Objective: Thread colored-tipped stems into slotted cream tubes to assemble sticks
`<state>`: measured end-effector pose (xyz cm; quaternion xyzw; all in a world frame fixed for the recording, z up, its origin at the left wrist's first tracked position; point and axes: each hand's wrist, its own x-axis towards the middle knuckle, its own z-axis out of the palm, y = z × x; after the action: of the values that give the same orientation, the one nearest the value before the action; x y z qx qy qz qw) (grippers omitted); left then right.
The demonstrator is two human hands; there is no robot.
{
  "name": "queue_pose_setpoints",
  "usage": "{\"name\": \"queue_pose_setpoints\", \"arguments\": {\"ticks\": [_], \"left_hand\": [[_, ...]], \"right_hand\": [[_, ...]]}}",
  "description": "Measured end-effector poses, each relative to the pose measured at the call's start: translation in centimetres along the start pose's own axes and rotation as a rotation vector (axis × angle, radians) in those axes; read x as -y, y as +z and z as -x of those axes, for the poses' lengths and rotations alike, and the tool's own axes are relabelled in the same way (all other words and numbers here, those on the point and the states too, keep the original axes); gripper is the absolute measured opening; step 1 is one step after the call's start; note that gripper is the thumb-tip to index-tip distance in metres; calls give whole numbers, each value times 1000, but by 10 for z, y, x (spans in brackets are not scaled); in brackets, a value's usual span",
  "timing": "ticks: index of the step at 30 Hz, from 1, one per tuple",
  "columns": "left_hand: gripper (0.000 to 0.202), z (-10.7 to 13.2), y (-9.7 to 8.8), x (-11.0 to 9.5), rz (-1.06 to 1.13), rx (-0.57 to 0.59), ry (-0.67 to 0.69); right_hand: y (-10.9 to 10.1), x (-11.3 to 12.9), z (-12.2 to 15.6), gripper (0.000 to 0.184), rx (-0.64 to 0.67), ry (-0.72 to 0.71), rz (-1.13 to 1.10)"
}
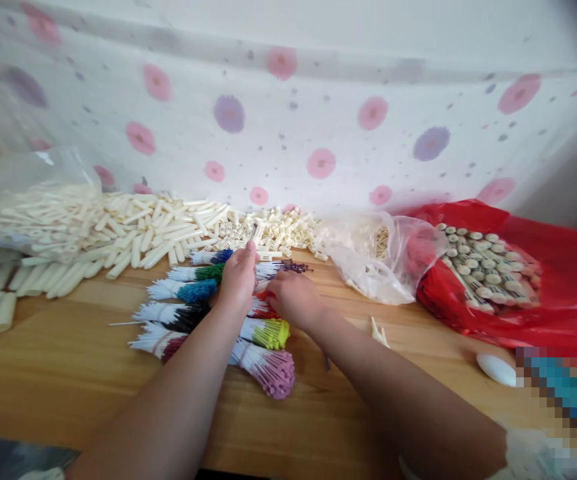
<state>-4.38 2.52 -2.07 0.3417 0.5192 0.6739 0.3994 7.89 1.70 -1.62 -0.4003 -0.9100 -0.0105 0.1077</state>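
table (68, 373): wood, pretty packed | white tube pile (133, 230) along the back, red bag (558, 280) + clear bag (368, 260) off right, nothing blocking | stick bundles (268, 333) lie crosswise right under both hands, coloured tips mostly right | right hand (293, 297) curled on them, grip hidden tbh | left hand (238, 277) pinches a thin pale stick (254, 233)

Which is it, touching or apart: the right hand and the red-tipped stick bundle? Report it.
Touching. The head view shows the right hand lying on the red-tipped stick bundle, with no gap between them.
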Motion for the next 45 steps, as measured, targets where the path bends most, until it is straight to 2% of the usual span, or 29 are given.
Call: {"name": "queue_pose_setpoints", "arguments": {"ticks": [4, 10, 14, 17, 19, 21, 22, 24, 27, 30, 33, 34, 38, 45], "left_hand": [[45, -1, -1, 3, -103, 35, -75], [47, -5, -3, 14, -210, 46, -60], [49, -5, -3, 15, -290, 53, -39], [44, 0, -3, 5, -337, 95, 12], [36, 9, -2, -6, -397, 187, 100], [26, 22, -1, -14, -557, 422, 247], [22, 29, 1, -17, -587, 540, 273], [18, 41, 4, -19, -615, 750, 211], [21, 52, 11, -15, -582, 875, 7], [22, 55, 15, -11, -510, 885, -87], [17, 55, 16, -10, -464, 809, -85], [16, 55, 16, -10, -452, 780, -88], [16, 54, 16, -8, -424, 741, -108], [16, 56, 18, -8, -419, 779, 25]], "right_hand": [[4, 5, -1, 15, -6, 6, 34], [3, 1, 6, 10, -30, 44, -47], [-7, -18, 23, 10, -86, 65, -108], [-21, -40, 48, 13, -134, 109, -116], [-31, -53, 67, 14, -155, 107, -146], [-37, -62, 84, 13, -182, 39, -247], [-38, -64, 90, 13, -203, -10, -311], [-38, -66, 98, 12, -261, -91, -418], [-35, -65, 101, 12, -348, -112, -504], [-30, -63, 100, 14, -432, -65, -657], [-24, -63, 98, 31, -482, 70, -831], [-22, -63, 98, 31, -490, 127, -878], [-20, -59, 97, 12, -499, 273, -1009], [-13, -44, 92, 8, -603, 312, -1044]]}}
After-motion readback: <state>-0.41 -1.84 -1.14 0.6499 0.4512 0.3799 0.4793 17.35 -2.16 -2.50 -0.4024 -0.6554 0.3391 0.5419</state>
